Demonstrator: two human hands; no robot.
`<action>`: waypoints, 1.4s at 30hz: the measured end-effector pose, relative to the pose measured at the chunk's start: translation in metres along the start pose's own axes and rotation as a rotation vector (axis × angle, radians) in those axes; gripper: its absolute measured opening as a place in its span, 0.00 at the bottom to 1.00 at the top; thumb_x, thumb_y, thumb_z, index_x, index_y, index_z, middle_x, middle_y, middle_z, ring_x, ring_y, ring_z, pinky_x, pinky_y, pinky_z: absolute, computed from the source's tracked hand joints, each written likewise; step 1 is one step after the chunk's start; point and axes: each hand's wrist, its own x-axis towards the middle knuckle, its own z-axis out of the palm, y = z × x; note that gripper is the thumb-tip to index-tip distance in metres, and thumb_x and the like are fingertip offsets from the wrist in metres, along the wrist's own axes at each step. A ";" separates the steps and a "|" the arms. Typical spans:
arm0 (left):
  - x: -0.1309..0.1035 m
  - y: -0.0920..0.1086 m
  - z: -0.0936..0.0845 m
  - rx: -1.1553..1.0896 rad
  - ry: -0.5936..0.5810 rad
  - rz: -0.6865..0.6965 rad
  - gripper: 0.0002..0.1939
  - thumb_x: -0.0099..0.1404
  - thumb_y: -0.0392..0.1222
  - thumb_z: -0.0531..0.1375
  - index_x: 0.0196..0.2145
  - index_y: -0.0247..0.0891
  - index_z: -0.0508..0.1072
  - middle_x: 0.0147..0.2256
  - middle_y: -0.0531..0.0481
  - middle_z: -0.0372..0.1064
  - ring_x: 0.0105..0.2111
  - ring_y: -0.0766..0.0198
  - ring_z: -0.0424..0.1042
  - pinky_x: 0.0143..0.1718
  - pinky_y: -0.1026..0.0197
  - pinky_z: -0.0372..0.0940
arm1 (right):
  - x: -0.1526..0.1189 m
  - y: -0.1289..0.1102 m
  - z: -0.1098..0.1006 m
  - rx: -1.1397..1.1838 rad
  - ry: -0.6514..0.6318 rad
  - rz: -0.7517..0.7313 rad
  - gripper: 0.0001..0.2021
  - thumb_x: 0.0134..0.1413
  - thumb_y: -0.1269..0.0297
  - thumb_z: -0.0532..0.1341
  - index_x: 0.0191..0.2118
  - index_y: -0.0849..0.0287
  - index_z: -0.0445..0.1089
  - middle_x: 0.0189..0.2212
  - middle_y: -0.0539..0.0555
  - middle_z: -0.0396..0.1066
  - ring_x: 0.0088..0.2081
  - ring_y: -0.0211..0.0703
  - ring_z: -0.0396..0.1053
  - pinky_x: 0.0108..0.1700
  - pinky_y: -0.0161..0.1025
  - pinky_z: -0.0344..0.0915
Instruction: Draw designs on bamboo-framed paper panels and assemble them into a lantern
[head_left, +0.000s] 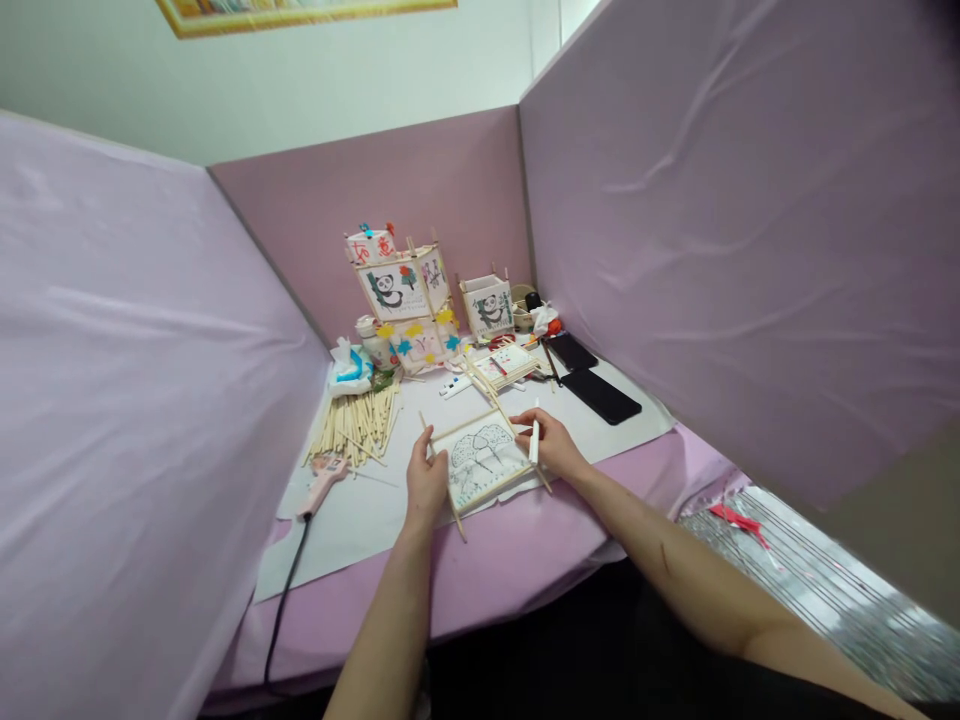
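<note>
A wooden-stick frame with a white panel (484, 462) bears a black line drawing with small blue-green marks along its bottom. My left hand (427, 475) grips the frame's left side, thumb at the edge. My right hand (549, 442) is closed at the right side of the frame, with a white pen (534, 442) held upright between its fingers. Long sticks stick out past the panel on both sides. The frame is over the white sheet (375, 505) near the table's front edge.
Loose sticks (356, 425) and a pink glue gun (326, 485) lie left. Behind stand a tiered panda lantern (397, 292) and a smaller panda box (489, 308). Another decorated panel (501, 366) lies beyond the frame. Two black slabs (600, 396) are right; pink partitions (375, 190) enclose the table.
</note>
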 end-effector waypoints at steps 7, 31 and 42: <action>-0.003 0.016 -0.017 -0.141 0.229 0.222 0.36 0.75 0.39 0.42 0.72 0.51 0.24 0.73 0.48 0.42 0.71 0.65 0.47 0.66 0.55 0.60 | 0.019 -0.023 0.025 0.114 0.068 -0.088 0.16 0.46 0.62 0.65 0.43 0.57 0.70 0.30 0.51 0.75 0.27 0.39 0.70 0.29 0.36 0.65; 0.009 -0.005 -0.013 -0.905 -0.075 -0.117 0.27 0.55 0.54 0.69 0.49 0.42 0.71 0.44 0.48 0.75 0.40 0.62 0.75 0.40 0.62 0.71 | 0.033 -0.012 0.039 0.098 0.233 -0.202 0.13 0.49 0.55 0.63 0.37 0.56 0.65 0.33 0.51 0.69 0.33 0.42 0.67 0.37 0.39 0.64; 0.017 -0.012 0.001 -0.672 0.041 -0.203 0.27 0.62 0.45 0.55 0.58 0.35 0.65 0.42 0.43 0.76 0.39 0.58 0.77 0.41 0.57 0.71 | 0.028 -0.008 0.024 -0.130 0.157 -0.107 0.09 0.43 0.61 0.62 0.33 0.57 0.68 0.31 0.52 0.73 0.31 0.43 0.69 0.36 0.40 0.64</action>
